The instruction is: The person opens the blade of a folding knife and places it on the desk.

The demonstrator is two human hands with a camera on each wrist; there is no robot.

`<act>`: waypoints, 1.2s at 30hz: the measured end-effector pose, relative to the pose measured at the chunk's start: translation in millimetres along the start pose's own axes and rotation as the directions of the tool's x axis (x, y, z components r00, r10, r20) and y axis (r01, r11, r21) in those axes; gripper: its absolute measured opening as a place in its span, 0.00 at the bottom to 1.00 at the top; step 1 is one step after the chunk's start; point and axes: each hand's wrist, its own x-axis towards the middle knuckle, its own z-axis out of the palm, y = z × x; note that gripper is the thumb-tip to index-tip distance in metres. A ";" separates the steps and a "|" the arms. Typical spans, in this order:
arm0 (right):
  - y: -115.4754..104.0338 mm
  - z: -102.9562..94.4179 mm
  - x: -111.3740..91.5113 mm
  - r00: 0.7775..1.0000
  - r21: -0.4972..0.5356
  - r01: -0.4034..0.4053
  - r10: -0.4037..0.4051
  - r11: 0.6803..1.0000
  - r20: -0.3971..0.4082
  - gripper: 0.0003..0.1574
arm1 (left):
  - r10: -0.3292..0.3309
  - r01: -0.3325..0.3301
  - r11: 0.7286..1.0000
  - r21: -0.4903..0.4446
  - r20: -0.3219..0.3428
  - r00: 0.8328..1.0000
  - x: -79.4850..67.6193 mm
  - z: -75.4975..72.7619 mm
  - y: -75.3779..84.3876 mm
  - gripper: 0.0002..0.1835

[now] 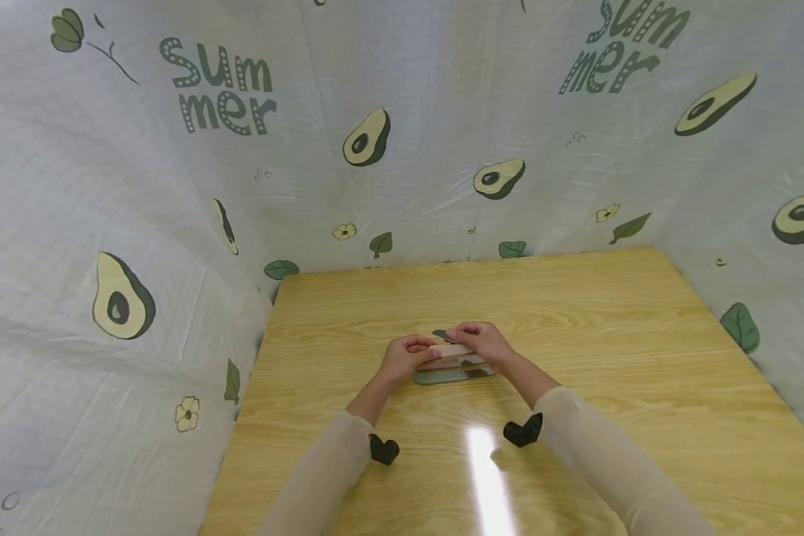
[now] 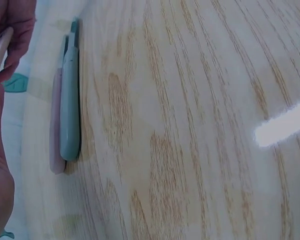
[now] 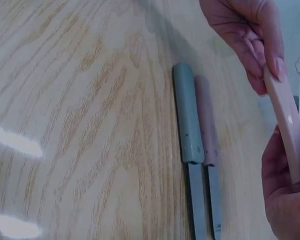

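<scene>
Both hands hold one pale peach-handled knife (image 3: 285, 112) over the table. My left hand (image 1: 400, 360) pinches the handle's left end between thumb and fingers. At its other end is my right hand (image 1: 484, 344), its fingers at a dark grey blade-shaped piece (image 1: 441, 335) that points left, behind the handle. Part of this piece is hidden by the hand. Just nearer to the person, a dusky pink-handled knife (image 3: 206, 120) and a grey-green-handled knife (image 3: 189, 112) lie side by side on the table, their blades pointing right in the head view.
The wood-grain table (image 1: 348, 313) carries a bright light reflection (image 1: 485, 469) in front of the knives. A white cloth (image 1: 429, 216) printed with avocados and leaves hangs behind the table and at both sides. Black heart-shaped patches (image 1: 524, 430) show at the sleeves.
</scene>
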 end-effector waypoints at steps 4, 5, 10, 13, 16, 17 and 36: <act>-5.0 -5.4 1.9 0.995 -0.083 0.060 -0.053 0.995 0.085 0.18 | -0.002 0.002 0.998 0.064 0.012 1.000 -1.8 -0.8 2.6 0.14; -7.0 -7.1 2.5 0.991 -0.117 0.085 -0.072 0.990 0.114 0.17 | -0.001 0.000 0.997 0.082 0.017 1.000 -1.9 -1.2 2.6 0.13; -17.0 -12.7 7.4 0.959 -0.233 0.193 -0.134 0.953 0.248 0.13 | 0.004 -0.012 0.989 0.145 0.056 0.998 -2.0 -2.7 3.7 0.13; -21.3 -14.8 9.2 0.950 -0.244 0.198 -0.125 0.949 0.285 0.13 | -0.006 -0.003 0.989 0.151 0.061 0.998 -2.0 -3.2 4.8 0.13; -23.2 -18.4 9.4 0.956 -0.250 0.174 -0.103 0.953 0.275 0.14 | -0.013 0.004 0.988 0.153 0.058 0.998 -2.8 -3.9 5.9 0.12; -22.8 -20.0 9.9 0.961 -0.249 0.160 -0.093 0.955 0.261 0.15 | -0.014 0.005 0.988 0.153 0.058 0.998 -3.3 -4.1 6.2 0.13; -13.9 -55.0 0.6 0.992 -0.008 0.026 -0.025 1.000 0.126 0.17 | -0.021 0.027 0.994 -0.102 0.057 0.998 -5.0 -11.1 0.0 0.14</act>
